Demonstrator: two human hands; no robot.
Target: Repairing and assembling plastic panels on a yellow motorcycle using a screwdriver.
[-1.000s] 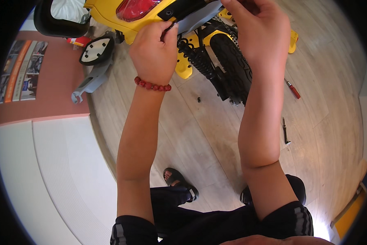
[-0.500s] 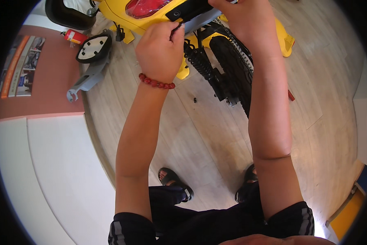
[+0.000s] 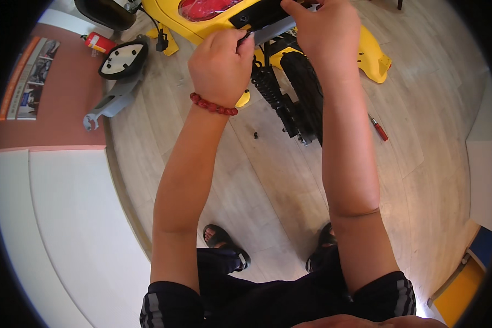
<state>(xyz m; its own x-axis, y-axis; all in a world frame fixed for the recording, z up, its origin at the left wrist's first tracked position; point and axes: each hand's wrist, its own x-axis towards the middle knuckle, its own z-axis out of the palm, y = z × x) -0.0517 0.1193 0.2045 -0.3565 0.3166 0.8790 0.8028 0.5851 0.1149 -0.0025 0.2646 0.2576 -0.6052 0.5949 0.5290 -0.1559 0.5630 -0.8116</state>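
My left hand (image 3: pixel 219 68), with a red bead bracelet, is closed on a small dark piece (image 3: pixel 244 37) at the lower edge of a yellow body panel (image 3: pixel 172 19), which carries a red lens (image 3: pixel 207 10). My right hand (image 3: pixel 328 41) is higher, fingers curled at a black plate (image 3: pixel 259 15) and a grey part (image 3: pixel 273 29) beside it; what they grip is hidden. Below the panel stand a black spring shock (image 3: pixel 270 90) and a tyre (image 3: pixel 303 93).
A red-handled tool (image 3: pixel 379 129) and small dark piece (image 3: pixel 255 135) lie on the wooden floor (image 3: pixel 415 153). At left are a fire extinguisher (image 3: pixel 99 42), loose seat (image 3: pixel 123 60), grey bracket (image 3: pixel 109 104) and white step (image 3: pixel 54 208). A yellow fender (image 3: pixel 371 68) is right.
The view has shifted slightly. My left hand has moved right in the picture along the panel edge; my right hand has moved left. The red-handled tool shows again beside my right forearm.
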